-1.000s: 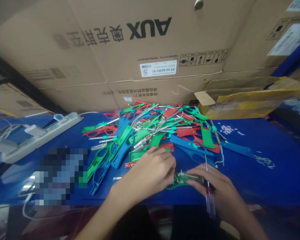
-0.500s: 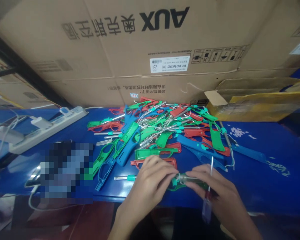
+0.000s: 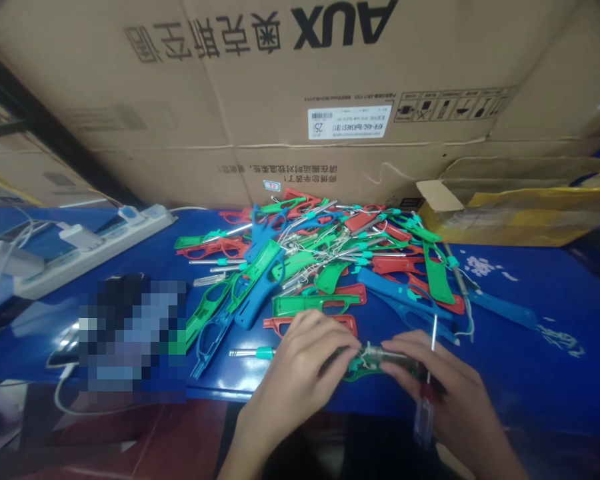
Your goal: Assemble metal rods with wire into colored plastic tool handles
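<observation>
A half-open long-nosed gas lighter [image 3: 370,359] lies between my hands, with a green shell and a clear tank. Its metal tube [image 3: 241,353] and teal collar stick out to the left of my left hand [image 3: 307,367], whose fingers pinch the lighter's middle. My right hand [image 3: 447,383] is closed on the tank end. That same hand also carries a small screwdriver [image 3: 424,413], shaft up, with a clear handle. Just beyond my left hand lie a red shell half [image 3: 337,325] and a green shell half [image 3: 293,305]. My fingers hide part of the lighter.
Behind my hands spreads a pile of red, green and blue lighter parts [image 3: 325,247]. A power strip [image 3: 100,253] and a blurred-out area are at left. Small pale pieces [image 3: 480,265] lie at right, before an open box [image 3: 520,217]. A big carton [image 3: 260,120] stands behind.
My view has shifted slightly. My right hand and the screwdriver have moved a little right, and the tank end shows more between my hands. Both hands keep their hold.
</observation>
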Tool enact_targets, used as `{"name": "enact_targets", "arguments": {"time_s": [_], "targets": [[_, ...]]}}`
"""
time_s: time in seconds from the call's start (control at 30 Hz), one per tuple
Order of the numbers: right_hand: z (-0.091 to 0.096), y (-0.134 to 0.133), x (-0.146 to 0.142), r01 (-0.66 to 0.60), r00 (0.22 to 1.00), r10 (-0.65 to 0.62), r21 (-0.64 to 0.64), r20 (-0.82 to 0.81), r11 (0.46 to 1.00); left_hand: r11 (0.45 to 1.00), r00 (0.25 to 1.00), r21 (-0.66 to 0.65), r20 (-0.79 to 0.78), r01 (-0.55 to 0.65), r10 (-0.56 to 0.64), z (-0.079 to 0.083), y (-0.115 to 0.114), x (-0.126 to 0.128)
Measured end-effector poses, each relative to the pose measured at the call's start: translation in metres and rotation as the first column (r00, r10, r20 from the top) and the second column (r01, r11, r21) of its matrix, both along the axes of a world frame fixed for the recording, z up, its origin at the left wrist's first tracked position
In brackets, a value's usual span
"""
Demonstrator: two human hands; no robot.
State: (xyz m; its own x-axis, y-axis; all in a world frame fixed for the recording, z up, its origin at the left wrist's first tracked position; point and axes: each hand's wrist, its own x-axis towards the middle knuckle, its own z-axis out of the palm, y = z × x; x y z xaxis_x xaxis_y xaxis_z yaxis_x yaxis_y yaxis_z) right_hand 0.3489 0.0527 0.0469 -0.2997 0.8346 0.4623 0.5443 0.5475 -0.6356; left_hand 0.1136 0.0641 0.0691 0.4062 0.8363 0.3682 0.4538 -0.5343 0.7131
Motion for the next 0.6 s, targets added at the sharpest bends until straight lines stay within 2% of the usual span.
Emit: {"name": "enact_targets", "arguments": {"time_s": [0.6], "targets": [[0.0006, -0.0005, -0.0016, -0.01, 1.0, 0.01, 0.001, 0.002, 1.0, 0.998, 0.999, 0.055, -0.033, 0.003, -0.001, 0.0013, 0.0, 0.0012]]}}
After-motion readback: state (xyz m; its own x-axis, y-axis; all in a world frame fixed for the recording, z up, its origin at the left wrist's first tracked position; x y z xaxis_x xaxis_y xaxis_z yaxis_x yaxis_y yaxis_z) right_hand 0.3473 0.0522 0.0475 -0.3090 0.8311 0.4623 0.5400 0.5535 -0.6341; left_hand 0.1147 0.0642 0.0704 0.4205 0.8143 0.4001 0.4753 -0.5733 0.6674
